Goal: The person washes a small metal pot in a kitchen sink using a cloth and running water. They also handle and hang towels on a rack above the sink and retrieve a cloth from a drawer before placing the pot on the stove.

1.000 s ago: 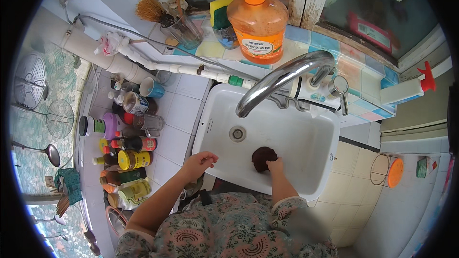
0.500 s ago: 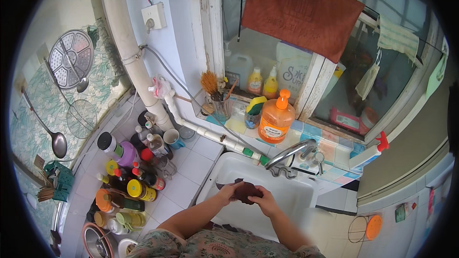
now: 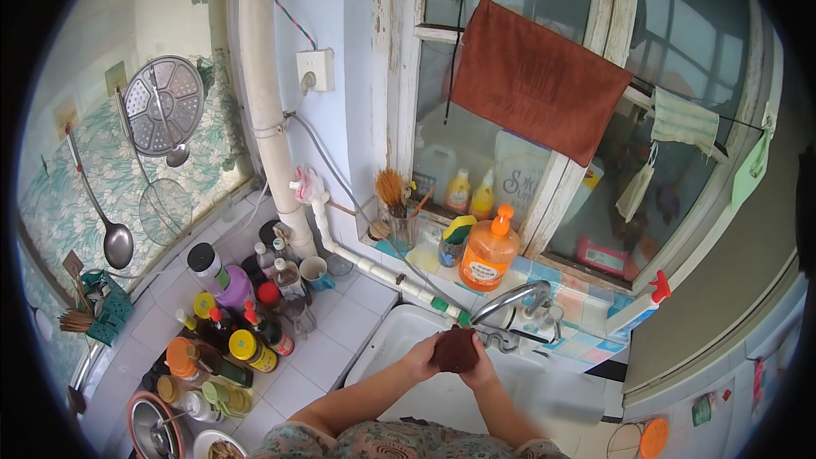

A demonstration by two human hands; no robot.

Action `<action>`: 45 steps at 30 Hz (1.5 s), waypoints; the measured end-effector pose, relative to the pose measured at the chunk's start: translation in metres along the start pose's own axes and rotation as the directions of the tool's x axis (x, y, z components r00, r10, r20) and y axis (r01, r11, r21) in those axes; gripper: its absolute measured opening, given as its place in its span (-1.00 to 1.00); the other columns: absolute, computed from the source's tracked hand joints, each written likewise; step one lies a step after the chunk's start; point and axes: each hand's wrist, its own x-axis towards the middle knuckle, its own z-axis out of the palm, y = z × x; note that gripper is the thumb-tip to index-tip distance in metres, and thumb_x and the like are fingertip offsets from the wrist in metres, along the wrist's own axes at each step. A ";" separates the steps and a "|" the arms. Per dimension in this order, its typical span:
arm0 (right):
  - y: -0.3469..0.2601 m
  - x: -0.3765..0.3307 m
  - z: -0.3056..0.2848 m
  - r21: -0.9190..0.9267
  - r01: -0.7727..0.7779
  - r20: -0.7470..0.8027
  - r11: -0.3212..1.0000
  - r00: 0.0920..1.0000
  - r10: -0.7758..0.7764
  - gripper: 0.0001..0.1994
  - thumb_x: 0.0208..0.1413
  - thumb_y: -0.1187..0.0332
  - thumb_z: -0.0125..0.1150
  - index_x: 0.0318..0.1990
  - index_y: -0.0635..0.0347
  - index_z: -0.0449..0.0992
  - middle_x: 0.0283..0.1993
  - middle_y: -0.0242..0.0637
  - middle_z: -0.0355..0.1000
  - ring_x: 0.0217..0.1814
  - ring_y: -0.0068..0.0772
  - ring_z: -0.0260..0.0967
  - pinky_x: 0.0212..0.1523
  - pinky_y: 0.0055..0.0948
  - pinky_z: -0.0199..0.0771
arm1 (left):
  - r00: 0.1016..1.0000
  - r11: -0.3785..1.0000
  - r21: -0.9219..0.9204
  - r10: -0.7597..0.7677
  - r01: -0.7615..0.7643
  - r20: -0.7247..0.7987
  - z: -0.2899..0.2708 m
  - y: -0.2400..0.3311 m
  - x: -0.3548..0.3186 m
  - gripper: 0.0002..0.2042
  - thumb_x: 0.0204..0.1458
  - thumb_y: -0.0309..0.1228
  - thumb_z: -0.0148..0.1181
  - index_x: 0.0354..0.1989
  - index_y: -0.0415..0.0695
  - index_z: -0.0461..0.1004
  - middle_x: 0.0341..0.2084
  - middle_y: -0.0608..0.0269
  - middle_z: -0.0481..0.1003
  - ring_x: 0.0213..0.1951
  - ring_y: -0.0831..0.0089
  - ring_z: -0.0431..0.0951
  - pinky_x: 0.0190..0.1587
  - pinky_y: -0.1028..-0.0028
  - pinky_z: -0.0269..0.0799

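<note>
cloth (image 3: 456, 350) — sink (image 3: 389, 344) below, window (image 3: 609, 8) beyond

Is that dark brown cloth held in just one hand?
No, the left hand and the right hand both hold the dark brown cloth, one at each side.

Between your left hand (image 3: 422, 359) and right hand (image 3: 482, 365), a cloth (image 3: 456, 350) over the sink (image 3: 510, 387); behind, the faucet (image 3: 514, 293). On the ledge (image 3: 551, 276) beyond, 3 in a row, left to right: brush (image 3: 390, 189) in glass (image 3: 402, 233), sponge (image 3: 460, 229) in cup (image 3: 450, 253), soap bottle (image 3: 489, 257). Left of you, bottles (image 3: 255, 350) on the counter (image 3: 336, 323).
</note>
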 end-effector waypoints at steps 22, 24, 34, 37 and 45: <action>0.019 0.001 0.060 -0.296 0.329 -0.379 0.897 0.821 -0.426 -0.80 0.10 0.26 0.12 -0.33 0.23 0.41 -0.40 -0.44 0.34 -0.42 -0.59 0.26 -0.38 -0.56 0.30 | 0.813 0.841 0.448 0.475 -0.305 -0.338 0.028 -0.010 0.002 -0.83 -0.06 -0.37 0.12 -0.40 -0.23 0.43 -0.49 0.18 0.47 -0.48 0.40 0.45 -0.42 0.46 0.37; 0.021 0.003 0.052 -0.204 0.223 -0.417 0.953 0.861 -0.291 -0.86 0.11 0.30 0.04 -0.33 0.17 0.40 -0.44 -0.45 0.32 -0.46 -0.57 0.26 -0.43 -0.55 0.29 | 0.761 0.702 0.632 0.593 -0.329 -0.263 0.023 -0.015 0.002 -0.82 -0.07 -0.35 0.11 -0.44 -0.25 0.44 -0.55 0.16 0.48 -0.52 0.40 0.45 -0.44 0.46 0.35; -0.009 -0.005 0.039 0.104 -0.359 -0.043 0.927 0.930 0.365 -0.66 0.15 0.14 -0.18 -0.02 0.07 0.35 0.02 -0.28 0.32 0.02 -0.29 0.30 0.00 -0.15 0.32 | 0.610 0.405 0.703 0.791 -0.585 0.052 0.010 -0.021 0.006 -0.75 -0.03 -0.31 0.09 -0.25 -0.21 0.42 -0.37 0.15 0.45 -0.28 0.26 0.46 -0.16 0.40 0.35; -0.019 0.001 0.045 0.026 -0.402 -0.006 0.915 0.915 0.402 -0.58 0.16 0.04 -0.20 0.09 0.00 0.28 0.17 -0.24 0.20 0.14 -0.23 0.22 0.08 0.02 0.24 | 0.591 0.333 0.707 0.793 -0.624 0.148 -0.007 -0.014 0.022 -0.65 -0.01 -0.29 0.09 -0.07 -0.19 0.35 -0.13 0.09 0.34 -0.06 0.23 0.35 0.02 0.42 0.25; -0.021 0.009 0.043 -0.882 0.455 0.413 0.127 0.873 -0.261 -0.71 -0.09 0.30 0.30 -0.18 0.17 0.51 -0.08 -0.29 0.37 -0.03 -0.36 0.33 0.00 -0.44 0.31 | 0.997 0.999 0.010 -0.054 0.054 0.063 0.005 0.032 -0.012 -0.48 0.05 0.10 -0.07 0.05 0.01 0.26 0.01 0.24 0.33 0.03 0.27 0.36 0.03 0.04 0.22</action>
